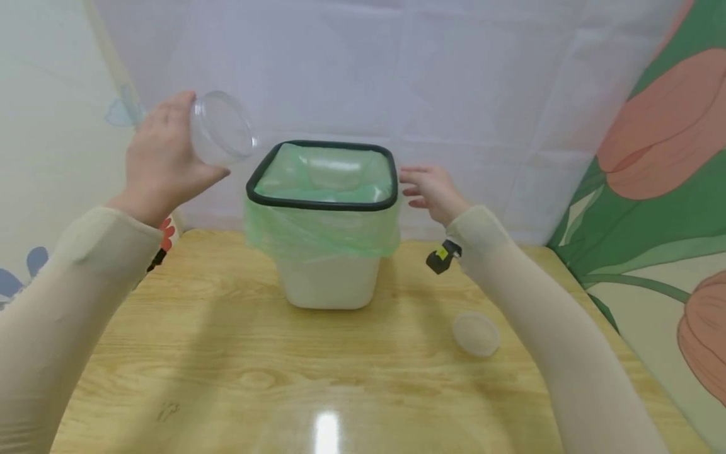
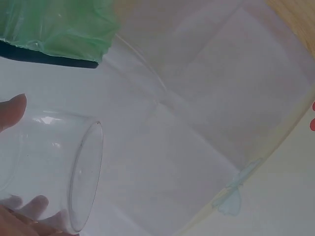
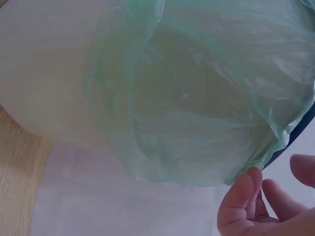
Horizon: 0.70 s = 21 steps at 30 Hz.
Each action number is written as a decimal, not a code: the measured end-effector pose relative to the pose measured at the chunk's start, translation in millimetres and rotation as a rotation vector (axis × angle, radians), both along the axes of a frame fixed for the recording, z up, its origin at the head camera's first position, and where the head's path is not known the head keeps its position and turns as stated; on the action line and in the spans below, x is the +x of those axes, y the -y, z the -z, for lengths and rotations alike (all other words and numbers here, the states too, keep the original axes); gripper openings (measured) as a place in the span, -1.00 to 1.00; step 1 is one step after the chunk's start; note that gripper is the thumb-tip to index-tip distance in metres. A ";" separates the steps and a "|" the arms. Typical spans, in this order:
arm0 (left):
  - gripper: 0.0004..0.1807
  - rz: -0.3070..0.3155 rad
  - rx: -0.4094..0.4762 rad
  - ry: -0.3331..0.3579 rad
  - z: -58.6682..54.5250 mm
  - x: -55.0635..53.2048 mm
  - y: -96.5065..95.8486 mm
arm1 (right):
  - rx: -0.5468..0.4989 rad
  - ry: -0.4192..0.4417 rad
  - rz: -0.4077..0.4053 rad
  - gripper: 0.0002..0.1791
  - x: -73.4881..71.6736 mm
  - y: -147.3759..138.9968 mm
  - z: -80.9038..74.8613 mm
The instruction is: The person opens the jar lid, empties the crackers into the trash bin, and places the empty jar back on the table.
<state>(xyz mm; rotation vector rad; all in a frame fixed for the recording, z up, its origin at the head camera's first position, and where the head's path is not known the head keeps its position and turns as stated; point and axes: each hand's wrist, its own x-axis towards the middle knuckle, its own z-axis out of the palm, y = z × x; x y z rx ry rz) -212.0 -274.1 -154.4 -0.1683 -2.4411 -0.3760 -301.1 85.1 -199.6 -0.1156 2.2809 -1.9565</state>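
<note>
My left hand (image 1: 161, 151) holds a clear plastic jar (image 1: 222, 129) in the air to the left of a white trash bin (image 1: 329, 284). The jar is tilted, and its round end faces the bin; in the left wrist view its clear wall (image 2: 47, 157) shows nothing inside. A green trash bag (image 1: 323, 227) lines the bin and hangs over its outside under a black rim frame (image 1: 320, 205). Beside the bin's right edge is my right hand (image 1: 432, 190), fingers loosely bent. Its fingertips (image 3: 251, 177) are right at the bag's edge in the right wrist view.
A round translucent lid (image 1: 476, 334) lies on the wooden table (image 1: 255, 378), below the right forearm. White cloth (image 1: 454, 82) hangs behind the bin. Flower-patterned panels (image 1: 652, 157) stand at both sides. A small black device (image 1: 442, 257) is fixed at the right wrist.
</note>
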 end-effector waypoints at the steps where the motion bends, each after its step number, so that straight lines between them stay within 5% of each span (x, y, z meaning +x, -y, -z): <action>1: 0.15 -0.004 0.008 0.001 0.5 0.7 -0.3 | 0.000 -0.003 0.002 -0.55 0.5 -1.1 0.1; 11: 0.16 -0.037 0.069 0.023 4.8 6.8 -3.9 | 0.021 -0.017 -0.002 -0.54 4.6 -8.8 2.4; 21: 0.08 -0.024 0.099 -0.061 20.7 12.6 -3.3 | 0.004 -0.017 -0.014 -0.53 9.8 -16.0 3.8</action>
